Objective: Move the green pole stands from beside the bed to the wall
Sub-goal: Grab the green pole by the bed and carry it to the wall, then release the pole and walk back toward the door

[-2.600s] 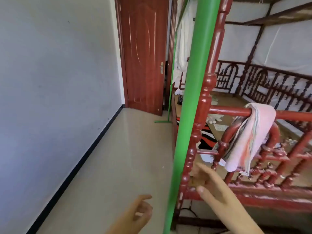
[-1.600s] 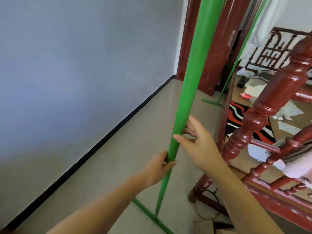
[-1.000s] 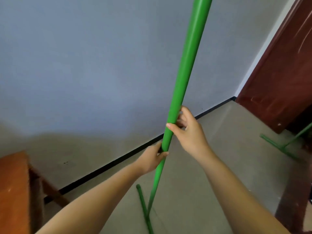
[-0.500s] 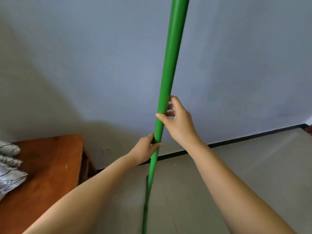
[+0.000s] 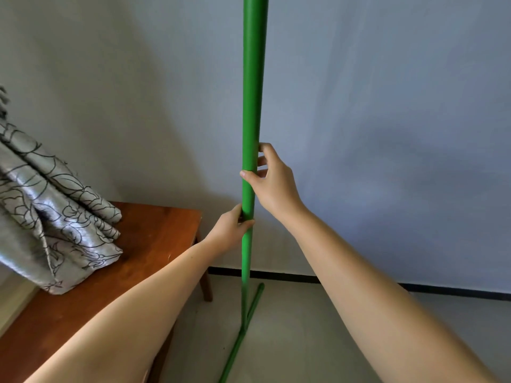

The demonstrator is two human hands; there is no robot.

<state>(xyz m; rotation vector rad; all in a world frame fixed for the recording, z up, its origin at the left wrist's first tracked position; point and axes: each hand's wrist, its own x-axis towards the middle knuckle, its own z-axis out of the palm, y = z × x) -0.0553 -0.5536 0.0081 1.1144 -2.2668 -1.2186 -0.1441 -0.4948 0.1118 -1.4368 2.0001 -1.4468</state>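
Note:
A tall green pole stand (image 5: pixel 253 87) rises upright through the middle of the view, its top cut off by the frame. Its thin green foot bar (image 5: pixel 243 331) runs along the floor below. My left hand (image 5: pixel 231 226) grips the pole low down. My right hand (image 5: pixel 272 179) grips it just above, thumb across the front and fingers wrapped behind. The grey-blue wall (image 5: pixel 387 120) stands close behind the pole, with a black skirting strip (image 5: pixel 345 281) at its base.
A brown wooden table (image 5: pixel 138 261) stands to the left against the wall, one leg close to the pole's foot. A folded grey patterned cloth (image 5: pixel 52 225) lies on it. Beige floor (image 5: pixel 298 335) spreads to the right of the pole.
I have taken hold of the pole beside the bed with both hands and carried it toward the wall. The view has swung left, so the table and cloth show more fully.

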